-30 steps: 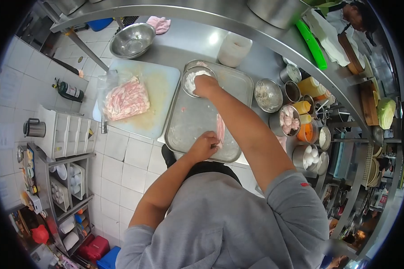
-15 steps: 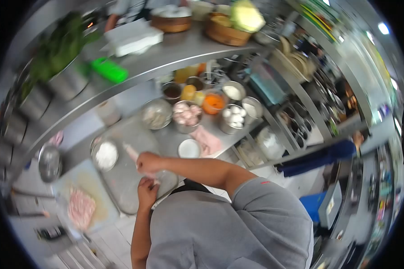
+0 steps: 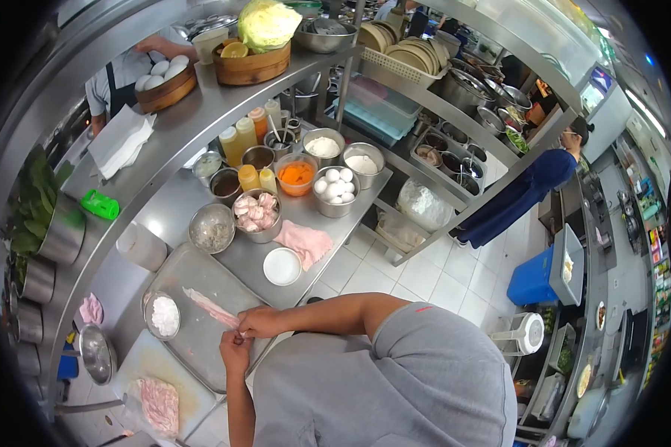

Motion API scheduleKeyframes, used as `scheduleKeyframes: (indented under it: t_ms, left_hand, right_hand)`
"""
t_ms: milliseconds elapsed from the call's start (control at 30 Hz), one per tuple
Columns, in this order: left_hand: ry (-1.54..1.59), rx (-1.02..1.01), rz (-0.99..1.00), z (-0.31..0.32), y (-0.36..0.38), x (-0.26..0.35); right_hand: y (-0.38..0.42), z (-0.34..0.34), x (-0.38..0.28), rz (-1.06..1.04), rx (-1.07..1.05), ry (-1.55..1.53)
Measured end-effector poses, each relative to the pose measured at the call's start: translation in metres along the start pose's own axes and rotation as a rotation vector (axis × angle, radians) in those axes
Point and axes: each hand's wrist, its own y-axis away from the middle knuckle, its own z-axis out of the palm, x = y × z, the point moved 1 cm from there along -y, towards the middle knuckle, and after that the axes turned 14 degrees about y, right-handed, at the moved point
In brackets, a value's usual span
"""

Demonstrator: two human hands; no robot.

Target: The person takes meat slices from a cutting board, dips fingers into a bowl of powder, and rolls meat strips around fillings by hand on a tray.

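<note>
From the head camera, both my hands meet over the near edge of the metal tray [image 3: 201,287]. My right hand [image 3: 259,322] is pinched shut on the near end of a strip of raw meat [image 3: 210,308], and my left hand [image 3: 235,350], just below it, has its fingers curled closed against the same end, touching the right hand. The pale pink strip lies stretched flat on the tray, running from my fingers toward the far left.

Left of the strip, on the tray, sits a small bowl of white powder [image 3: 164,316]. Nearer and further left lies a cutting board [image 3: 138,365] with a pile of sliced raw meat [image 3: 159,403] on it, well apart from my hands. A steel bowl [image 3: 97,354] stands on the counter left of the board.

Just right of the tray sits a small white dish [image 3: 282,266], and beside it a pink cloth [image 3: 306,242]. Farther off stand a bowl of pink pieces [image 3: 255,211], a tub of eggs [image 3: 334,188], an orange-filled tub [image 3: 297,174] and some squeeze bottles [image 3: 244,134].

On the upper shelf rests a cabbage [image 3: 267,22] in a wooden steamer. On the far right a person in a dark blue top [image 3: 525,190] stands by the racks
</note>
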Motion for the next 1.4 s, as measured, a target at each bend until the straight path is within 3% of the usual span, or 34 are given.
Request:
scheduleKeyframes:
  t_ms: [133,200,233,267,367,400,467,533,667,733,933,1133,1333,1400]
  left_hand:
    - [0.064,0.102,0.042,0.010,0.001,-0.022]
    - [0.166,0.102,-0.025,0.011,0.004,0.002]
    - [0.388,0.122,-0.021,0.017,0.002,-0.013]
    - [0.379,0.155,0.017,0.019,0.006,-0.013]
    - [0.247,0.202,-0.005,0.016,0.007,-0.003]
    - [0.229,0.206,0.001,0.016,0.017,0.001]
    - [0.207,0.226,-0.053,0.015,0.029,0.014]
    - [0.195,0.220,-0.056,0.010,0.018,0.019]
    - [0.106,0.253,0.013,0.017,0.033,0.024]
    - [0.048,0.230,0.163,0.016,0.033,0.024]
    - [-0.097,0.252,0.184,0.023,0.028,0.021]
    - [-0.114,0.145,0.103,0.014,0.020,0.024]
    - [-0.113,0.005,-0.011,-0.001,0.003,0.026]
    - [-0.142,-0.048,-0.044,-0.009,-0.005,0.026]
  right_hand:
    - [-0.004,0.026,0.014,0.015,0.038,0.126]
    - [-0.010,0.023,0.015,-0.045,-0.008,0.200]
    - [-0.012,0.017,0.011,-0.026,-0.039,0.255]
    - [-0.018,0.026,0.018,0.031,-0.027,0.190]
    - [-0.015,0.016,0.029,-0.182,0.054,0.109]
    - [-0.015,-0.003,0.014,-0.065,-0.092,0.046]
    - [-0.007,-0.006,0.008,-0.069,-0.098,-0.060]
    - [-0.009,-0.007,0.010,-0.063,-0.038,0.035]
    - [-0.012,-0.012,0.002,-0.032,-0.115,0.121]
    - [-0.016,-0.010,0.005,-0.035,-0.113,0.124]
    - [-0.025,-0.009,0.013,-0.014,-0.220,0.150]
    - [-0.029,-0.007,0.013,-0.066,-0.163,0.166]
    - [-0.034,-0.015,0.011,0.034,-0.390,0.228]
    - [-0.023,-0.015,0.010,-0.027,-0.203,0.162]
